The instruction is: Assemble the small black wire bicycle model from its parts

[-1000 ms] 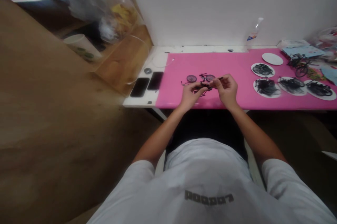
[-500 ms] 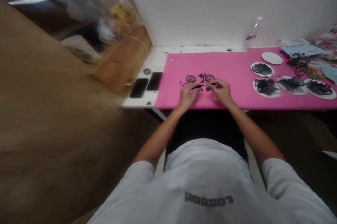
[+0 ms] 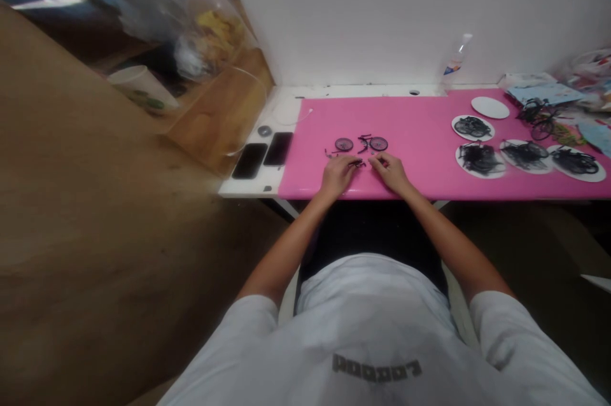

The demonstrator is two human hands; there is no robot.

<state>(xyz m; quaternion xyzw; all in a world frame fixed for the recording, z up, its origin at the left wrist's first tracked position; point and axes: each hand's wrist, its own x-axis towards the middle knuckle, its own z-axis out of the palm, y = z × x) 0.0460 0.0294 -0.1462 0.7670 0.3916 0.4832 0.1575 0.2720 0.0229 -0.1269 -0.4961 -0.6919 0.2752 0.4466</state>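
Note:
My left hand (image 3: pixel 337 174) and my right hand (image 3: pixel 389 170) rest low on the pink mat (image 3: pixel 410 119), close together near its front edge. Both have the fingers curled and pinch small dark model parts (image 3: pixel 359 164) that lie between the fingertips. Just beyond the hands sit two small purple wheels (image 3: pixel 344 144) and a wheel with a dark frame piece (image 3: pixel 377 143). The parts are too small to name more exactly.
Several white plates with dark model parts (image 3: pixel 480 158) and an empty plate (image 3: pixel 489 107) sit at the right. A small assembled bicycle (image 3: pixel 539 116) stands beyond them. Two phones (image 3: pixel 251 160) lie left of the mat. A plastic bottle (image 3: pixel 454 59) leans on the wall.
Both hands have come down from a raised position and toward the mat's front edge, with the small dark piece between them brought low onto the mat.

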